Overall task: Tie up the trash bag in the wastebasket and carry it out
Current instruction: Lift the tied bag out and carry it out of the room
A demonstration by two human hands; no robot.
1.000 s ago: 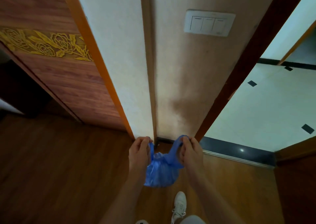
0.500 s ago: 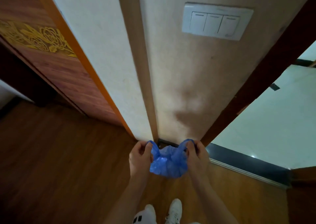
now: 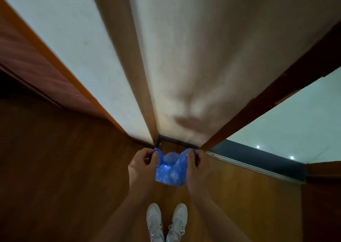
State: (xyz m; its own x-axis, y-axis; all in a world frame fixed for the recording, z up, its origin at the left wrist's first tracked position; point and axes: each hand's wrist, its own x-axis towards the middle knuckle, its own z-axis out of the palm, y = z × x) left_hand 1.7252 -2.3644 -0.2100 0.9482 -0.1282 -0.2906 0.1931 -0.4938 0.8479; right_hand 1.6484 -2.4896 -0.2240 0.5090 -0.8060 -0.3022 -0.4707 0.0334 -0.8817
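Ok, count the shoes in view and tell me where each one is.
2. The left shoe and the right shoe stand side by side on the wooden floor, below the blue bag; the frame cuts off their heels.

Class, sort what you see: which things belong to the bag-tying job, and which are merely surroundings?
Job: blue trash bag, left hand gripping one handle, right hand gripping the other.
Surroundings: white shoes, wooden floor, wall, door frame.

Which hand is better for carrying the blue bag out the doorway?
Probably the right hand: it grips one handle of the blue bag and sits on the side of the open doorway. The left hand grips the other handle, farther from it.
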